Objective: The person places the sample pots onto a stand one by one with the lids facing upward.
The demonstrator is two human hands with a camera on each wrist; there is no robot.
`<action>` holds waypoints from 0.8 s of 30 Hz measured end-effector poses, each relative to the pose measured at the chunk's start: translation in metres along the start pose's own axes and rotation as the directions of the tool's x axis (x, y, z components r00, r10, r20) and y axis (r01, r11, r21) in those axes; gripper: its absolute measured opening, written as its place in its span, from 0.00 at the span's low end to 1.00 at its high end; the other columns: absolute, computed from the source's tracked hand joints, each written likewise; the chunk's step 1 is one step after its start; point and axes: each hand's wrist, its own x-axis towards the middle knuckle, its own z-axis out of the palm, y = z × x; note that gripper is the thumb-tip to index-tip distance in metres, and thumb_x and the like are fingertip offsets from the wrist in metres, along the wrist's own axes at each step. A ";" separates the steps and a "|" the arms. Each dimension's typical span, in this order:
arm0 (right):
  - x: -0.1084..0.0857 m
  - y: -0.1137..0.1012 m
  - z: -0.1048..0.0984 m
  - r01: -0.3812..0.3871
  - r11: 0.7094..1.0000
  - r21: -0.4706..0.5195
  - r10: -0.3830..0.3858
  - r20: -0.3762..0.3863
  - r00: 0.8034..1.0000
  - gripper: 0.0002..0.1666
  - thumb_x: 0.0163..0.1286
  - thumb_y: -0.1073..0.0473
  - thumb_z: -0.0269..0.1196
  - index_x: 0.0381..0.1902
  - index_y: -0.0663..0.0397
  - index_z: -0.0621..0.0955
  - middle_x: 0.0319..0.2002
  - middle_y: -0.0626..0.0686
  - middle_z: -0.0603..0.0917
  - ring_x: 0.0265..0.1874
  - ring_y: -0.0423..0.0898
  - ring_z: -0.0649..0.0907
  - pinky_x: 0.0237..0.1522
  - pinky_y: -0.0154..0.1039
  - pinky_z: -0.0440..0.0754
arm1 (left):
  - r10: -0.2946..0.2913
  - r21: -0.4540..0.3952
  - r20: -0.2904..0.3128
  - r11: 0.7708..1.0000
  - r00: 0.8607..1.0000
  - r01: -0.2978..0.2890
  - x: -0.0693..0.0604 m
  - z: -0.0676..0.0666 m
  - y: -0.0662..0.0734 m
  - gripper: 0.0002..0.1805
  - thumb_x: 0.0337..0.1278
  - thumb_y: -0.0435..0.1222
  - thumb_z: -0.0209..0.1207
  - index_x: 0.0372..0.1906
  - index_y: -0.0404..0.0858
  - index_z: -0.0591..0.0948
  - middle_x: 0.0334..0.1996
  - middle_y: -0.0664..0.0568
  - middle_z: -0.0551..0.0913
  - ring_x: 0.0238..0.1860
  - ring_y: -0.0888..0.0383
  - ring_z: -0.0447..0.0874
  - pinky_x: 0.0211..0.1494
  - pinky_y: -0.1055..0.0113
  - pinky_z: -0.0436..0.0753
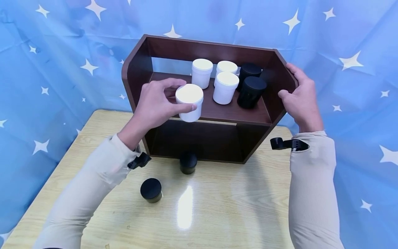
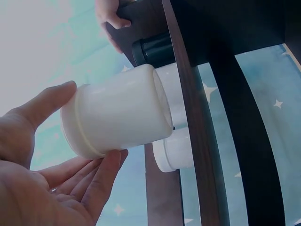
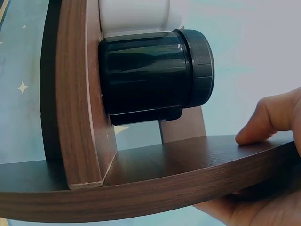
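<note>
My left hand (image 1: pixel 153 100) pinches a white lidded jar (image 1: pixel 189 105) between thumb and fingers, upright, in front of the upper level of a dark brown wooden shelf (image 1: pixel 211 45). In the left wrist view the thumb lies on one side of this jar (image 2: pixel 120 110) and the fingers on the other. On the upper level stand three white jars (image 1: pixel 224 91) and, to their right, two black jars (image 1: pixel 251 95). My right hand (image 1: pixel 301 97) grips the shelf's right side panel (image 3: pixel 188 160), thumb on the inner face and fingers around the outside.
Two more black-lidded jars stand on the light wooden table (image 1: pixel 217 207): one (image 1: pixel 188 163) close to the shelf's lower front edge, the other (image 1: pixel 151 190) nearer and to the left. A blue curtain with white stars (image 1: pixel 357 114) hangs behind the shelf.
</note>
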 end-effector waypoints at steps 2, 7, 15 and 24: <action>0.000 0.001 -0.001 -0.006 1.000 0.000 0.006 -0.001 1.000 0.45 0.68 0.71 0.49 0.78 0.29 0.59 0.75 0.52 0.67 0.63 0.47 0.73 0.42 0.24 0.75 | -0.013 0.006 0.000 1.000 1.000 0.013 0.009 0.003 0.001 0.35 0.40 0.48 0.78 0.59 0.43 0.83 0.53 0.49 0.88 0.49 0.56 0.90 0.53 0.61 0.83; -0.001 0.001 -0.002 -0.018 1.000 -0.003 0.018 0.007 1.000 0.45 0.69 0.70 0.49 0.78 0.28 0.58 0.76 0.51 0.66 0.64 0.48 0.72 0.42 0.23 0.75 | -0.060 0.064 0.014 0.996 0.998 0.059 0.032 0.010 0.002 0.35 0.42 0.51 0.77 0.60 0.45 0.83 0.54 0.52 0.88 0.50 0.58 0.88 0.54 0.63 0.81; 0.001 -0.001 0.002 -0.011 1.000 -0.019 0.011 0.014 1.000 0.45 0.69 0.70 0.49 0.78 0.27 0.58 0.75 0.51 0.66 0.63 0.48 0.72 0.44 0.25 0.75 | -0.141 0.150 0.048 0.980 0.989 0.132 0.053 0.013 0.002 0.36 0.44 0.53 0.76 0.61 0.47 0.82 0.57 0.53 0.86 0.58 0.57 0.82 0.63 0.59 0.74; 0.000 -0.002 -0.002 -0.028 0.999 -0.020 0.028 0.014 1.000 0.44 0.70 0.69 0.48 0.78 0.27 0.58 0.76 0.50 0.65 0.65 0.49 0.71 0.43 0.24 0.75 | -0.112 0.214 0.041 0.972 0.993 0.101 0.064 0.024 0.005 0.35 0.49 0.53 0.73 0.63 0.46 0.81 0.59 0.52 0.85 0.60 0.54 0.78 0.64 0.57 0.73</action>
